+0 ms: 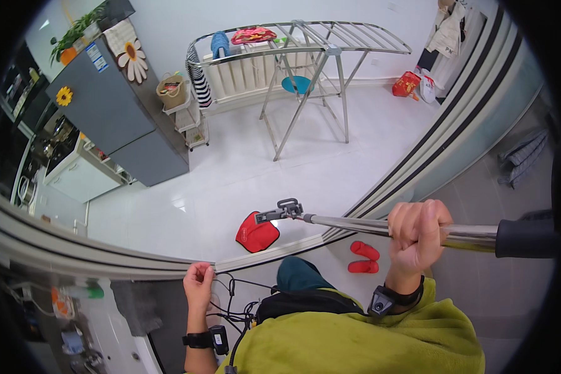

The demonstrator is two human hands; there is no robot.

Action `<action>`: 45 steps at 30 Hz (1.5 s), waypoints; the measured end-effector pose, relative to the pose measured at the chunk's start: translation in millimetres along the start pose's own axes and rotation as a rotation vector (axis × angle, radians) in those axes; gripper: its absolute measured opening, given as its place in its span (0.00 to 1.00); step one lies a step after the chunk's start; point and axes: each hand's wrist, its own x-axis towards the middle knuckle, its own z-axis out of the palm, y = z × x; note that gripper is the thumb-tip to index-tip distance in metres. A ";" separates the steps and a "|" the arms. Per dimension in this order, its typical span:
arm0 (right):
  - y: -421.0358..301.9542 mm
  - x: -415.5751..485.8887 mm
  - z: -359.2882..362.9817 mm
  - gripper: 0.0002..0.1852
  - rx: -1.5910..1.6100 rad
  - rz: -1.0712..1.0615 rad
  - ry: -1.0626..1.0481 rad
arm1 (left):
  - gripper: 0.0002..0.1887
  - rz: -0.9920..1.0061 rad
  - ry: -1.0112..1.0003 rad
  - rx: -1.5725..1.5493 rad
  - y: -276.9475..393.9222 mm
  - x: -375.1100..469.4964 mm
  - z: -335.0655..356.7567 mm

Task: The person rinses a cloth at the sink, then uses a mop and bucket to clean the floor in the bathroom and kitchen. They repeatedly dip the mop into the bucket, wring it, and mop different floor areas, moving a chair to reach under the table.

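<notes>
My right hand (419, 233) is wrapped around the shiny metal pole of a mop (350, 223), held level across the view. The pole has a dark foam grip (526, 238) at the right end. At its other end is a grey hinged mop head (280, 212) with no pad on it. Beneath the head, a red cloth with dark edging (257, 233) lies on the white floor by the door track. My left hand (198, 276) has loosely curled fingers beside the end of the sliding-door frame (168, 269); nothing shows in it, and I cannot tell whether it touches the frame.
A metal folding drying rack (304, 56) stands ahead. Left are a grey refrigerator (117, 112) and a wheeled cart (187, 117). Red slippers (363, 266) lie near my feet, and stacked sliding-door panels (430, 140) are at right. Black cables (236, 311) hang by my waist.
</notes>
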 end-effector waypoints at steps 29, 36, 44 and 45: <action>339.8 151.2 -92.0 0.17 -0.656 -0.077 0.498 | 0.16 -0.560 -1.548 0.078 46.0 421.0 443.9; 329.9 67.2 -56.1 0.05 -0.865 0.535 0.463 | 0.11 -1.471 -1.470 -0.066 -44.2 351.1 527.1; 233.9 7.7 98.8 0.33 0.225 1.209 1.381 | 0.03 -1.766 -1.391 0.458 -160.7 320.2 434.3; 242.1 5.3 123.7 0.31 0.113 1.267 1.463 | 0.05 -1.799 -1.380 0.505 -170.4 323.2 418.1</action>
